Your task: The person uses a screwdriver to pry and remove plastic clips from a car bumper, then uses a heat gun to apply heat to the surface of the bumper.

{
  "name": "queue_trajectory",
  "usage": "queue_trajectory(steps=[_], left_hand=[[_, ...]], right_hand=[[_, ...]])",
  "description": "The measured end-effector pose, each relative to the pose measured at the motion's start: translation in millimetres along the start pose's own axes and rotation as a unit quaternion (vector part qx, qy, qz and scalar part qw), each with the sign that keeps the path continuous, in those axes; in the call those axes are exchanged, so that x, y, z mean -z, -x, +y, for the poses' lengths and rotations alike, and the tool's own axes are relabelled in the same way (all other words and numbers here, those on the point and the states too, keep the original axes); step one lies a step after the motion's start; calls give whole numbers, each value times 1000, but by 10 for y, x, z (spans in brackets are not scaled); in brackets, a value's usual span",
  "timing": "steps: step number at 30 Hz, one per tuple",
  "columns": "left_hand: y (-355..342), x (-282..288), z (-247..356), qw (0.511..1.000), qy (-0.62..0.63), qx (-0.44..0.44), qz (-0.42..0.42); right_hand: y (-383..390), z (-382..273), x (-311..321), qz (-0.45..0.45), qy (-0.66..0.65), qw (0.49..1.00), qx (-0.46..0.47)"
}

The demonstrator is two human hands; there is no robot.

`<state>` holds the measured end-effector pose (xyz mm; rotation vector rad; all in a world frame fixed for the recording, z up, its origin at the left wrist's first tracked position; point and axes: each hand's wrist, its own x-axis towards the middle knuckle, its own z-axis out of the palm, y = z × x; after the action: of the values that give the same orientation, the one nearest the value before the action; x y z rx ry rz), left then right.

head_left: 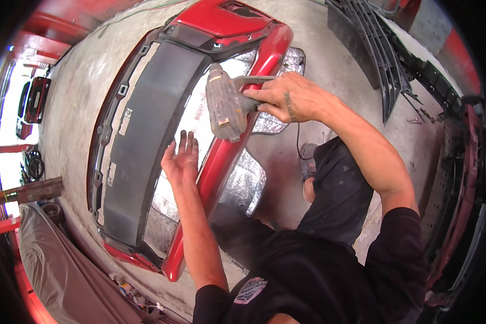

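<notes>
A red and black car bumper cover lies on the floor before me. My right hand grips the handle of a dusty grey heat gun, held above the bumper's near red bar. Its narrow nozzle points away from me. A flat grey strip juts out between the gun's body and my fingers; I cannot make out what it is. My left hand is open and holds nothing, palm up and fingers stretched, over the opening between the red bar and the wide dark grey panel.
Shiny silver foil sheeting lies under and beside the bumper. A dark cord hangs near my shoe. Black slatted grille parts lie at the far right, with car parts along the right wall. A grey cover drapes something at lower left.
</notes>
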<state>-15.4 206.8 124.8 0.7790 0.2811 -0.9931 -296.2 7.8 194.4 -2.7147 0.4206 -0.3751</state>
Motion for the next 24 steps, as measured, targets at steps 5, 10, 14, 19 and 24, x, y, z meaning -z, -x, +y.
queue_trajectory(steps=[5, 10, 14, 19, 24], left_hand=[[-39, 39, 18, 1000, 16, 15, -15], [-15, 26, 9, 1000, 8, 6, -12], [-2, 3, -8, 1000, 2, -4, -5], [-11, 29, -2, 1000, 14, 1, -18], [-23, 37, 14, 999, 26, 13, -21]], right_hand=[[-5, -5, 2, -3, 2, 1000, -1], [5, -52, 67, 51, 7, 999, 13], [11, -11, 20, 53, -6, 998, 23], [7, -5, -41, 69, 9, 997, 35], [14, -25, -52, 77, -1, 996, 45]])
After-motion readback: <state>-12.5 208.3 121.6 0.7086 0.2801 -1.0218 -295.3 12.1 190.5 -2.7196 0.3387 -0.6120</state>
